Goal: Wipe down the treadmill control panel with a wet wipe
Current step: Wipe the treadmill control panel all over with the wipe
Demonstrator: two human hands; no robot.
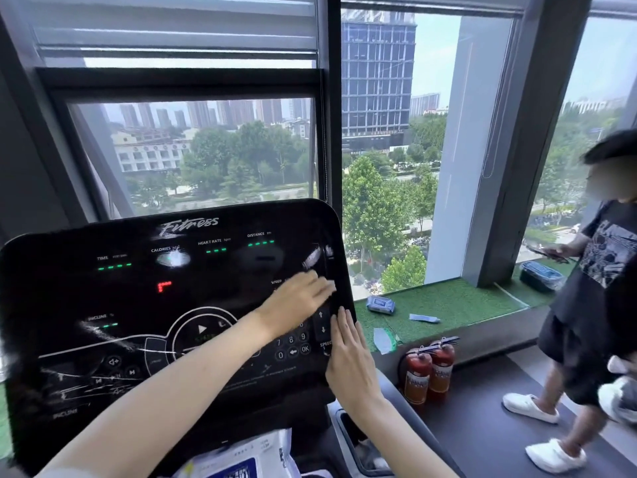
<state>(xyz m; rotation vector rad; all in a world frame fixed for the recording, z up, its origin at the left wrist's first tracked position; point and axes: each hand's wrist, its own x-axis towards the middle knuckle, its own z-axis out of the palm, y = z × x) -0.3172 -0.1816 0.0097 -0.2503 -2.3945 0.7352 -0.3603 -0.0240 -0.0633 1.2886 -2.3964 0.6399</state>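
**On the panel's right side, both hands lie flat**

On the right half of the black panel [138,294], your left hand [298,300] reaches across from the lower left. Its fingers are stretched out against the glass just under the SPEED label. The hand is blurred. A pale scrap [331,285] shows at its fingertips; whether that is the wipe, you cannot tell, and no finger is seen curled round it.

Your right hand [350,357] lies just below and to the right. Its fingers are straight and together, with the tips on the panel's right rim beside the arrow keys. It holds nothing. The two hands are close together.

The panel is lit, with green dashes under TIME, HEART RATE and DISTANCE and red marks near the middle. Pale streaks cross its lower left part. Under the panel, at the bottom edge of your view, sits a white pack [238,460] with a blue label.

To the right, a green-turfed sill [448,301] carries a blue pack [379,304]. Two red extinguishers [429,370] stand below the sill. At the far right, a person [599,270] in dark clothes and white shoes holds a phone [548,252].
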